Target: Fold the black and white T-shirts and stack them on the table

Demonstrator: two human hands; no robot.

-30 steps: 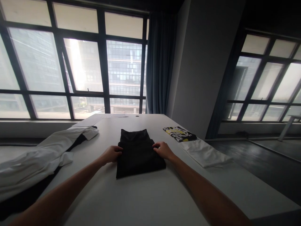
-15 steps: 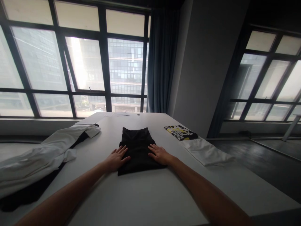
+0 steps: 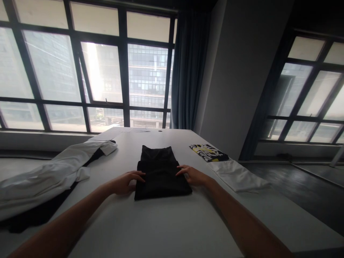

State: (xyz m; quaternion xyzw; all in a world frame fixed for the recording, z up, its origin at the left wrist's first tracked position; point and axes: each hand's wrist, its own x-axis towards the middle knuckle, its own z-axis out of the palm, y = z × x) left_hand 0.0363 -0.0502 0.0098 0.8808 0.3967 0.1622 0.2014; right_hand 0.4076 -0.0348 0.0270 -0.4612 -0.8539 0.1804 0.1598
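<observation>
Black cloth [image 3: 162, 181] lies folded at the centre of the frame in the head view, flat on a white table [image 3: 156, 229]. Its wider, thicker part sits toward the bottom of the picture, and a narrower flap extends beyond it toward the top. The left hand [image 3: 127, 182] touches its left edge, fingers held close together with their tips on the upper surface and the thumb lower, at the side. The right hand [image 3: 194, 175] meets the right edge, fingers bent and slightly parted, tips on the fabric. Whether either hand pinches the edge, I cannot tell.

Right of centre, a patterned cloth [image 3: 206, 153] in black, white and yellow lies folded, with a white cloth [image 3: 239, 175] just beside it, nearer the lower right. At the left of the frame, a long white garment [image 3: 61, 165] lies rumpled over a dark fabric [image 3: 43, 215].

A pale sheet [image 3: 142, 130] rests at the table's far end. Dark-framed windows [image 3: 125, 71] fill the upper left, one pane tilted; a blue curtain [image 3: 189, 71] hangs at upper centre, next to a grey pillar [image 3: 239, 71].
</observation>
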